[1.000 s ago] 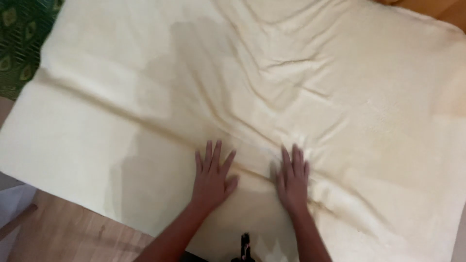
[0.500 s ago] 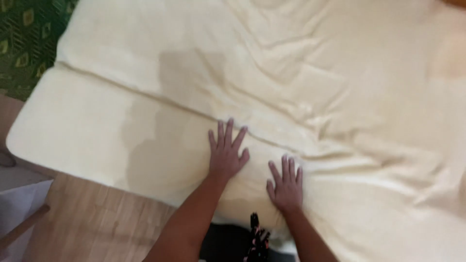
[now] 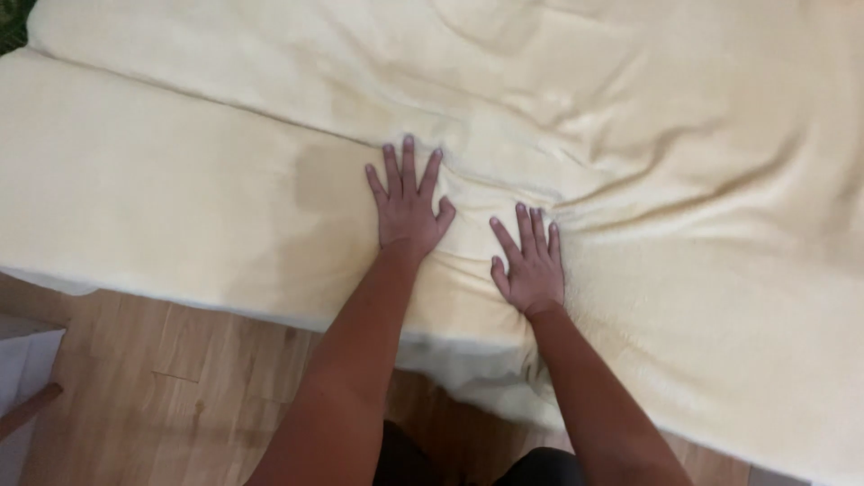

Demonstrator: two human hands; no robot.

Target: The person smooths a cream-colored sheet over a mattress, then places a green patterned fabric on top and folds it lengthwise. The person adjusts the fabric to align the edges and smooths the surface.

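A large cream-coloured fleece blanket (image 3: 180, 180) lies spread over a wooden floor and fills most of the view. My left hand (image 3: 407, 202) presses flat on it with fingers spread, close to the blanket's near edge. My right hand (image 3: 531, 261) lies flat beside it, a little nearer to me, fingers apart. Folds and wrinkles (image 3: 576, 117) run across the cloth beyond and to the right of both hands. Neither hand holds anything.
The wooden floor (image 3: 180, 378) shows below the blanket's near edge. A white object with a dark wooden stick (image 3: 27, 396) sits at the bottom left. A bit of green patterned fabric (image 3: 11, 18) shows at the top left corner.
The view has come closer and shifted right. Both hands have slid forward over the blanket, pushing wrinkles away; the left hand stays ahead of the right.
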